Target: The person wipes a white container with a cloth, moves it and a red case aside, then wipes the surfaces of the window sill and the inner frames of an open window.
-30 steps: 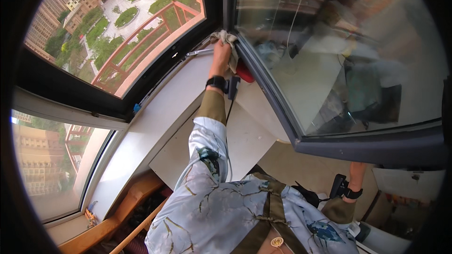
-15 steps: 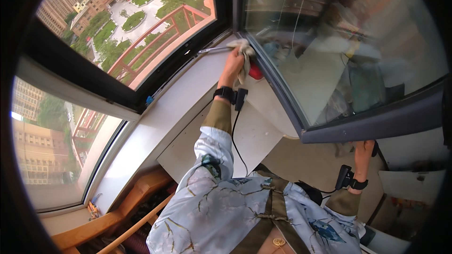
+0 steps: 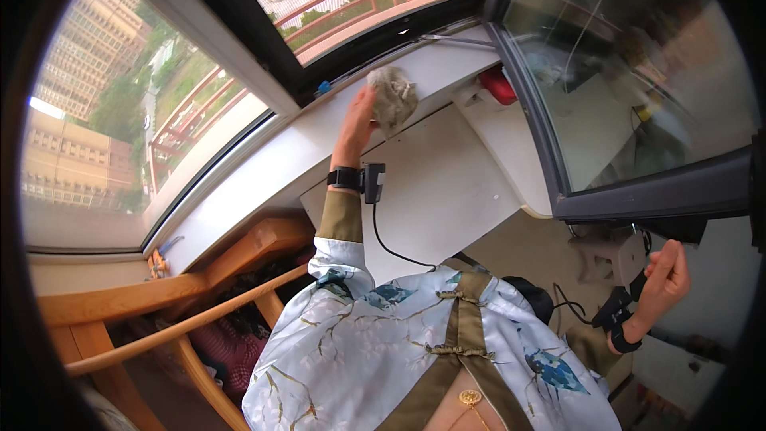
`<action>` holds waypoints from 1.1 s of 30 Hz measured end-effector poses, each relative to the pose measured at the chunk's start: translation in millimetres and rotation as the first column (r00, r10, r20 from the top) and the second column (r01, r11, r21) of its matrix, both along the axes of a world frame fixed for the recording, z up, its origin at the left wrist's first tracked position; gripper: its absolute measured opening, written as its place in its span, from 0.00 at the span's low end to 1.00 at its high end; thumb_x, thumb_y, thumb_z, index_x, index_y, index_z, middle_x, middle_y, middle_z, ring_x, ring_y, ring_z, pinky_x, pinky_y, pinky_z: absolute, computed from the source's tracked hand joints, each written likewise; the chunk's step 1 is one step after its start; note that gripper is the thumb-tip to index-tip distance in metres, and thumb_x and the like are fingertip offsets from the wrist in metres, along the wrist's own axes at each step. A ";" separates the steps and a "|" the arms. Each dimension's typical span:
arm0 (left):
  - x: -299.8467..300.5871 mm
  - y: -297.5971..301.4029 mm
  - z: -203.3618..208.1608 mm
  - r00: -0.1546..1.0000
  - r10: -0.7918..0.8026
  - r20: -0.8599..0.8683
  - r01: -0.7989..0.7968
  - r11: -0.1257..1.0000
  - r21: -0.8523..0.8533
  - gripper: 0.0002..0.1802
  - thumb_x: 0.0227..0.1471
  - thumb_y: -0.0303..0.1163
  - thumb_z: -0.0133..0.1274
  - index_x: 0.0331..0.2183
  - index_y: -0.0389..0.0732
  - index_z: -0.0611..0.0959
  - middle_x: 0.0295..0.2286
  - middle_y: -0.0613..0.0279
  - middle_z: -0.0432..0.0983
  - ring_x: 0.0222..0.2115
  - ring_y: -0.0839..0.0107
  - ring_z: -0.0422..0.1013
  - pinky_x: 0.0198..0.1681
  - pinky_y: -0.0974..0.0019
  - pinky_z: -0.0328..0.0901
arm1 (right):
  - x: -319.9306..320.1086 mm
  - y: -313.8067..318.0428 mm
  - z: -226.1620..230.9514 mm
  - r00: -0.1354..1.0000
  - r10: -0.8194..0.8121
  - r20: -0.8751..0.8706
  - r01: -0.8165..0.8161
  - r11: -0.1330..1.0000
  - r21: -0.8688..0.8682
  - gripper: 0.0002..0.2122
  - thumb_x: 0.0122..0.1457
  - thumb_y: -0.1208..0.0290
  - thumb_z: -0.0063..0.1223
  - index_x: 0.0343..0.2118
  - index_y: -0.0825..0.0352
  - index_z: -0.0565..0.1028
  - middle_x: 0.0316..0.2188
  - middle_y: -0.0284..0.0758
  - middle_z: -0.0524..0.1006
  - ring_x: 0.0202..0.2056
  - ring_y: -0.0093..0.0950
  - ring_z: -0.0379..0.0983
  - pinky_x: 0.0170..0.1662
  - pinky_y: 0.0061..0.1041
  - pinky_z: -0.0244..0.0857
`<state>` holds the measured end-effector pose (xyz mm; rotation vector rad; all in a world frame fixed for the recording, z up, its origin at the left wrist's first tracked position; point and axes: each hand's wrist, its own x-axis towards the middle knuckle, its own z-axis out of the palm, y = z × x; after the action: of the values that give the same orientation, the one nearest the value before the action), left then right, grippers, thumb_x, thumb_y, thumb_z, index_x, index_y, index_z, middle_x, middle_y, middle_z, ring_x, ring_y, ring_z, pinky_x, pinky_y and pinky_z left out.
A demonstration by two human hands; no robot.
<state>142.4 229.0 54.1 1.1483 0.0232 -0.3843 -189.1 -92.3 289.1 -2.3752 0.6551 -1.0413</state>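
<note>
A crumpled grey-beige cloth (image 3: 392,100) is in my left hand (image 3: 356,121), which is closed around its left side over the white windowsill (image 3: 299,144). Just beyond the cloth runs the dark lower frame of the window opening. My right hand (image 3: 669,271) is held away at the right, below the swung-in window sash (image 3: 574,206). Its fingers are curled together and nothing shows in them. Both wrists carry a black strap with a small cabled device.
A metal stay (image 3: 456,40) links frame and sash. A small blue object (image 3: 323,88) lies at the frame. Beneath the sill are a white board (image 3: 431,191) and a red object (image 3: 499,86). A wooden rail (image 3: 183,323) stands lower left, a stool (image 3: 610,259) right.
My left hand has drawn the cloth from the sash's hinge corner leftward along the sill. My right hand has come off the sash's lower edge, moving right. The view has turned left.
</note>
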 end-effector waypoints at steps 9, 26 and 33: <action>-24.7 114.0 -26.0 0.832 0.490 0.261 -0.555 0.724 0.409 0.16 0.54 0.35 0.45 0.43 0.39 0.76 0.30 0.67 0.71 0.26 0.81 0.64 0.25 0.78 0.61 | 135.7 95.2 -11.0 0.474 0.872 -0.122 -0.876 0.481 0.040 0.11 0.50 0.73 0.55 0.16 0.70 0.68 0.12 0.35 0.64 0.12 0.26 0.58 0.17 0.23 0.51; -56.5 201.6 -70.5 0.947 0.118 0.298 -0.287 -0.102 0.952 0.42 0.45 0.50 0.48 0.56 0.42 0.55 0.58 0.47 0.39 0.59 0.50 0.32 0.58 0.48 0.28 | 331.2 270.5 -252.6 0.192 0.706 -0.682 -0.943 0.324 0.070 0.22 0.53 0.56 0.47 0.52 0.47 0.63 0.61 0.36 0.46 0.61 0.46 0.36 0.59 0.50 0.34; -56.5 197.2 -65.3 0.942 0.101 0.320 -0.316 -0.052 0.947 0.42 0.43 0.50 0.49 0.56 0.43 0.56 0.58 0.48 0.39 0.59 0.51 0.32 0.58 0.48 0.29 | 353.8 256.3 -262.3 0.029 0.832 -0.554 -0.986 0.115 0.121 0.22 0.50 0.52 0.50 0.50 0.48 0.66 0.58 0.35 0.52 0.59 0.46 0.42 0.59 0.49 0.38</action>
<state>85.9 426.3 -11.2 2.6833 0.4330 0.1397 164.7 163.9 26.8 -2.4713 -1.0822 0.1923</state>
